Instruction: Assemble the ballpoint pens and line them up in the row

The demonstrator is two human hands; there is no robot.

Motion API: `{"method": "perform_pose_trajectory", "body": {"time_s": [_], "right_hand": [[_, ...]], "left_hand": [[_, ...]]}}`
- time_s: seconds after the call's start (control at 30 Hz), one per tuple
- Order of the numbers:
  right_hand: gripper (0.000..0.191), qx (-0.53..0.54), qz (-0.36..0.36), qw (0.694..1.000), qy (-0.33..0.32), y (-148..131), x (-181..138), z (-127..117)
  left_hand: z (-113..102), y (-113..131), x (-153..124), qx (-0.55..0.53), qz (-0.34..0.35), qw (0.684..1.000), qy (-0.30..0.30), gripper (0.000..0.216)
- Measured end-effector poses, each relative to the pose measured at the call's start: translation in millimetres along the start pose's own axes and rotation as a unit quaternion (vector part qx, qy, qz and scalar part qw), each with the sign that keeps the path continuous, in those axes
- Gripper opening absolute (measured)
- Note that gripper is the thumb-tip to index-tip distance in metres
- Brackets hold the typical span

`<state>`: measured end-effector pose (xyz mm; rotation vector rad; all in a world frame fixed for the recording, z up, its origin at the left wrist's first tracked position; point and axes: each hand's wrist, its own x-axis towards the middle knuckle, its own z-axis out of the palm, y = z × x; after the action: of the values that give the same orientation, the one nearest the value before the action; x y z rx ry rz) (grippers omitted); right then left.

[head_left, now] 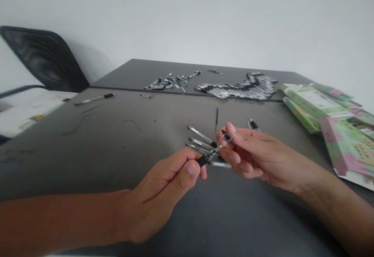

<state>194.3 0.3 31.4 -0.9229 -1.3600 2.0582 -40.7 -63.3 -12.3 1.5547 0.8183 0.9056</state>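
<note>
My left hand [163,190] pinches the black grip end of a pen part [208,156] between thumb and fingers. My right hand [251,153] is closed on a small dark pen piece [227,137], which meets the tip of the left hand's part. Both hands hover just above the dark grey table [117,140]. Under them lie several clear pen barrels with black ends [201,138]. A thin refill [216,119] lies just beyond.
A long row of finished pens [239,87] and a scatter of small pen parts [169,82] lie at the far side. A single pen [93,99] rests at far left. Green and pink cartons [330,112] stack at right. A black chair [43,58] stands at back left.
</note>
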Motion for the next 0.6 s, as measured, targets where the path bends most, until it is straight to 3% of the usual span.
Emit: {"method": "perform_pose_trajectory", "body": {"time_s": [0.07, 0.13, 0.23, 0.33, 0.4, 0.47, 0.6], "right_hand": [[0.047, -0.064, -0.056, 0.994, 0.076, -7, 0, -15], [0.043, -0.161, -0.121, 0.961, 0.188, -16, -1, -38], [0.036, -0.319, -0.182, 0.867, 0.337, -30, -7, -80], [0.037, -0.454, -0.167, 0.765, 0.425, -40, -20, -122], [0.037, -0.54, -0.118, 0.714, 0.429, -45, -30, -147], [0.038, -0.6, -0.052, 0.691, 0.4, -47, -38, -170], [0.044, -0.633, 0.055, 0.7, 0.326, -46, -46, -203]], "left_hand": [[0, -2, 0, -0.012, -0.011, 1.0, 0.017, 0.043], [0, -5, 1, -0.029, -0.02, 0.999, 0.023, 0.041], [0, -9, 4, -0.076, -0.027, 0.996, 0.031, 0.038], [2, -11, 6, -0.111, -0.027, 0.993, 0.037, 0.037], [3, -12, 7, -0.114, -0.029, 0.992, 0.037, 0.037], [3, -13, 8, -0.114, -0.031, 0.993, 0.031, 0.036], [3, -13, 8, -0.112, -0.035, 0.993, 0.028, 0.037]]}}
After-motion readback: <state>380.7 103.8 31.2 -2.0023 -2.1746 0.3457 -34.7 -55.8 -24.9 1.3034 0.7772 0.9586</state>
